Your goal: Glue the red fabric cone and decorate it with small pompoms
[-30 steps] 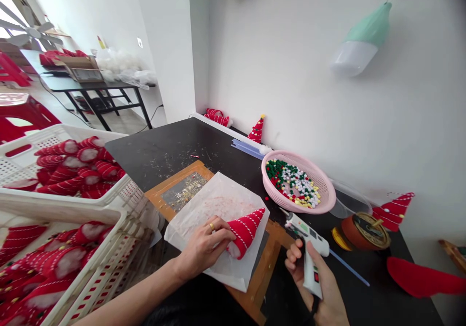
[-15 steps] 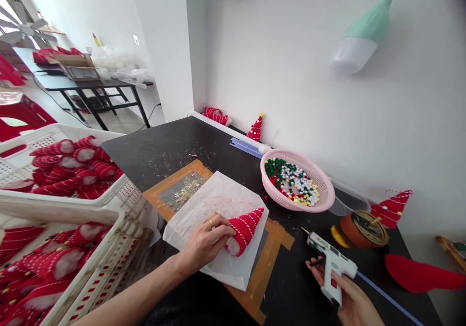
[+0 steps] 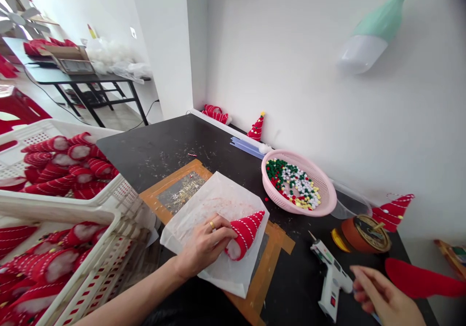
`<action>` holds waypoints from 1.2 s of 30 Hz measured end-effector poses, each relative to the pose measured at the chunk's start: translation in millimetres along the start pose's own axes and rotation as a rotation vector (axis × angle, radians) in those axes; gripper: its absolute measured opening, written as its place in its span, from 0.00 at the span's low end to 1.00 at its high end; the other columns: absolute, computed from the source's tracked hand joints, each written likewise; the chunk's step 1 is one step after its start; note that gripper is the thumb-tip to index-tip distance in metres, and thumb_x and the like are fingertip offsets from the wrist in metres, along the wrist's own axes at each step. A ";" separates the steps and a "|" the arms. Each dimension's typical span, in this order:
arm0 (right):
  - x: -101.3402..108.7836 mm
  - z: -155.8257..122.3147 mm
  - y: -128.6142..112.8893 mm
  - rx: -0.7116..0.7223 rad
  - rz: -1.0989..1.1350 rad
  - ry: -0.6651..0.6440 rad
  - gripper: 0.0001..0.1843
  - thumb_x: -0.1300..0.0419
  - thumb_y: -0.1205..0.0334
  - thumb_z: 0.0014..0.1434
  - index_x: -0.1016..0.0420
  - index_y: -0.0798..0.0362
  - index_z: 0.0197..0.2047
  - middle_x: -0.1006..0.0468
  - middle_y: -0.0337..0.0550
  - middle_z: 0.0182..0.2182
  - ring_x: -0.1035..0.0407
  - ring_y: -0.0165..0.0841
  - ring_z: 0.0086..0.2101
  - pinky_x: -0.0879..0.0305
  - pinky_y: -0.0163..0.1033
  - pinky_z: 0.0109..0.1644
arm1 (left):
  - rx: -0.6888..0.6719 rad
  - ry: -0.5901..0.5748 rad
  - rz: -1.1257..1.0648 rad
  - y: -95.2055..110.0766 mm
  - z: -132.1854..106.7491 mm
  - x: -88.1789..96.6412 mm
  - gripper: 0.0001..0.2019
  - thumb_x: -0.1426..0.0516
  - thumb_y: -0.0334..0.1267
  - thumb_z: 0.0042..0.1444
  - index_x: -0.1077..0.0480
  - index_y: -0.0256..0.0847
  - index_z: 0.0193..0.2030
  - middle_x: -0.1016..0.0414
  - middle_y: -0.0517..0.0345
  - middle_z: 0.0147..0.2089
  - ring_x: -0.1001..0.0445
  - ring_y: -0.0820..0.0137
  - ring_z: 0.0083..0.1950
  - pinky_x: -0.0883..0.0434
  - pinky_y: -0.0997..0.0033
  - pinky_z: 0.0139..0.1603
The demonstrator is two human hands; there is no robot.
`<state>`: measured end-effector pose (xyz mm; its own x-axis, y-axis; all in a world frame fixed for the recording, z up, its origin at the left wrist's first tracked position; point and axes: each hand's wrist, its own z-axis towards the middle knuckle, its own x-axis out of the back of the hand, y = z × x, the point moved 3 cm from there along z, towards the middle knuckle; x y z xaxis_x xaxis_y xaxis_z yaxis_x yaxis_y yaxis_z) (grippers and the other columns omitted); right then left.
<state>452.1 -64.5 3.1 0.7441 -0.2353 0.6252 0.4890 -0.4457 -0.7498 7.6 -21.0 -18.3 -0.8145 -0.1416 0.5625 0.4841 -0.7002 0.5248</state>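
Note:
My left hand lies over the wide end of a red cone with white spiral stripes, fingers curled on it, pressing it onto a sheet of white paper. A white glue gun stands on the black table, nozzle pointing up and left. My right hand hovers just right of the gun, fingers apart, holding nothing. A pink basket of red, green, white and yellow pompoms sits beyond the cone.
White crates full of red striped cones stand at my left. A brown round tin, a red cone and red felt lie at right. Blue glue sticks and a small finished tree rest by the wall.
My right hand carried the glue gun from beside the cone to the right, set it down on the table and let go. My left hand stayed on the cone.

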 end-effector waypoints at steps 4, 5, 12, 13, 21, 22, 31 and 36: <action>-54.9 -4.4 -81.0 0.418 -0.092 -0.155 0.22 0.40 0.43 0.63 0.18 0.50 0.50 0.17 0.47 0.38 0.23 0.37 0.30 0.25 0.38 0.32 | 0.000 0.013 -0.004 -0.9 1.9 0.5 0.09 0.44 0.27 0.67 0.25 0.43 0.46 0.23 0.55 0.42 0.24 0.70 0.42 0.28 0.72 0.43; -77.7 -5.5 -101.3 0.544 -0.160 -0.239 0.20 0.44 0.47 0.68 0.19 0.49 0.52 0.17 0.47 0.42 0.23 0.36 0.30 0.25 0.38 0.33 | 0.000 0.015 -0.004 -1.3 2.4 0.7 0.09 0.44 0.27 0.67 0.25 0.43 0.46 0.23 0.55 0.42 0.24 0.70 0.42 0.28 0.72 0.43; -195.1 20.5 -168.2 1.004 -1.096 -0.216 0.30 0.51 0.84 0.61 0.28 0.56 0.62 0.25 0.59 0.60 0.18 0.40 0.39 0.24 0.40 0.40 | -0.036 -0.001 -0.018 3.2 5.6 5.0 0.10 0.46 0.26 0.68 0.25 0.43 0.46 0.23 0.54 0.41 0.25 0.70 0.41 0.29 0.72 0.43; -201.4 24.0 -170.2 0.998 -1.127 -0.203 0.29 0.51 0.85 0.60 0.27 0.58 0.59 0.23 0.61 0.57 0.18 0.40 0.35 0.24 0.40 0.37 | -0.040 0.000 -0.016 3.7 5.3 5.6 0.10 0.46 0.27 0.68 0.25 0.43 0.46 0.23 0.54 0.41 0.25 0.70 0.41 0.29 0.71 0.42; -209.5 28.8 -168.1 1.003 -1.210 -0.151 0.20 0.52 0.85 0.62 0.24 0.57 0.42 0.21 0.56 0.43 0.19 0.42 0.35 0.28 0.39 0.35 | -0.047 -0.020 -0.001 1.4 0.3 4.9 0.10 0.47 0.27 0.69 0.25 0.43 0.46 0.23 0.54 0.42 0.26 0.70 0.40 0.29 0.71 0.42; -208.6 29.1 -167.6 1.000 -1.206 -0.152 0.20 0.52 0.85 0.62 0.24 0.57 0.41 0.20 0.56 0.43 0.19 0.42 0.35 0.29 0.39 0.35 | -0.049 -0.023 0.003 1.7 0.9 4.3 0.10 0.47 0.28 0.69 0.25 0.43 0.47 0.22 0.54 0.42 0.26 0.69 0.40 0.28 0.71 0.42; -173.4 5.5 -166.4 0.960 -0.958 -0.205 0.15 0.48 0.77 0.68 0.22 0.54 0.45 0.20 0.49 0.42 0.22 0.37 0.34 0.32 0.37 0.34 | -0.056 -0.028 0.022 5.4 8.0 3.9 0.10 0.46 0.27 0.69 0.26 0.43 0.46 0.23 0.54 0.42 0.25 0.70 0.41 0.28 0.72 0.43; -165.9 -24.2 -180.7 0.817 -0.146 -0.609 0.07 0.39 0.65 0.65 0.18 0.49 0.38 0.25 0.39 0.36 0.32 0.30 0.29 0.36 0.35 0.32 | -0.072 -0.041 0.037 8.3 8.3 3.7 0.10 0.47 0.28 0.69 0.25 0.43 0.47 0.22 0.54 0.41 0.25 0.70 0.39 0.28 0.72 0.41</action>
<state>229.3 34.1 40.0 0.6458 0.3532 0.6769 0.5841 0.3424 -0.7360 11.2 -21.5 -6.6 -0.7819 -0.1403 0.6074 0.4881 -0.7439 0.4565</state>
